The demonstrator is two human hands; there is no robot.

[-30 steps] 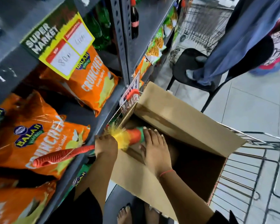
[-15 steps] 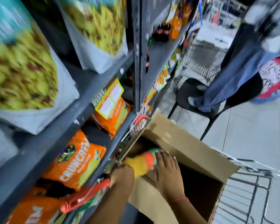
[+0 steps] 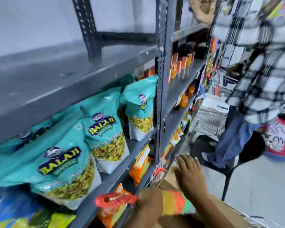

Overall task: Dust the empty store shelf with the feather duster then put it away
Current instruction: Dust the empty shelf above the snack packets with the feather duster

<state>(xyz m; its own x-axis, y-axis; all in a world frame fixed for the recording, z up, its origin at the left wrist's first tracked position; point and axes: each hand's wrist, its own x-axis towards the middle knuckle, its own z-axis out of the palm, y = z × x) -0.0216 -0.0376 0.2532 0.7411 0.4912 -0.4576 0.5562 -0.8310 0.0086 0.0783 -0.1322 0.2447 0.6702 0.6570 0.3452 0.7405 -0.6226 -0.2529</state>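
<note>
My left hand is closed around the feather duster near the bottom of the view. Its ribbed red handle sticks out to the left, and its yellow, orange and green feathers spread to the right over the cardboard box. My right hand hovers flat with fingers spread just above the feathers and the box. The empty grey shelf fills the upper left, bare on top. The picture is blurred by motion.
Teal snack bags fill the shelf below the empty one, with orange bags lower down. A perforated grey upright divides the shelving. At right a person in a checked shirt stands beside a black chair and wire carts.
The view has swung upward from the box and low shelves to the empty shelf. My left hand still holds the duster by the box; my right hand has lifted off the feathers.
</note>
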